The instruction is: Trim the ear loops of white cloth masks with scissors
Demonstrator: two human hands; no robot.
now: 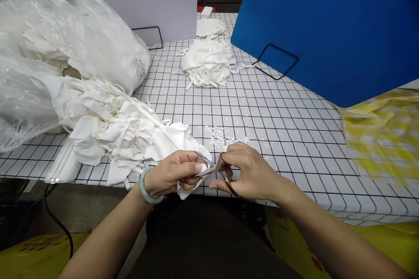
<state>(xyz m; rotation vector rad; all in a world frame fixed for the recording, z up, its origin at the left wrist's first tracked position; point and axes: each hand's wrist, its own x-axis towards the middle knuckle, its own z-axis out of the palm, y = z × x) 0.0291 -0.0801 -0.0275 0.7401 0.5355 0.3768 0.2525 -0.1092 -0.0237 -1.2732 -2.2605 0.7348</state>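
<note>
Pinching white cloth (pixel 186 192) at the edge of the surface (pixel 304 152), the left hand (pixel 167 173) has narrow fingers (pixel 188 169); the right hand (pixel 248 168) grips scissors (pixel 212 167), blades apart. Cloth seems light, soft, limp: better held near its border.

On the desk (pixel 288 135), a cloth heap (pixel 131 128) stretches rightward from a bag (pixel 104 43), with a power strip (pixel 64 161) beside it at the near edge. Scraps (pixel 218 134) lie just beyond the scissors (pixel 217 167), a second pile (pixel 209 62) behind them. At right, a draped cloth (pixel 382 135) lies before a panel (pixel 327 22).
</note>
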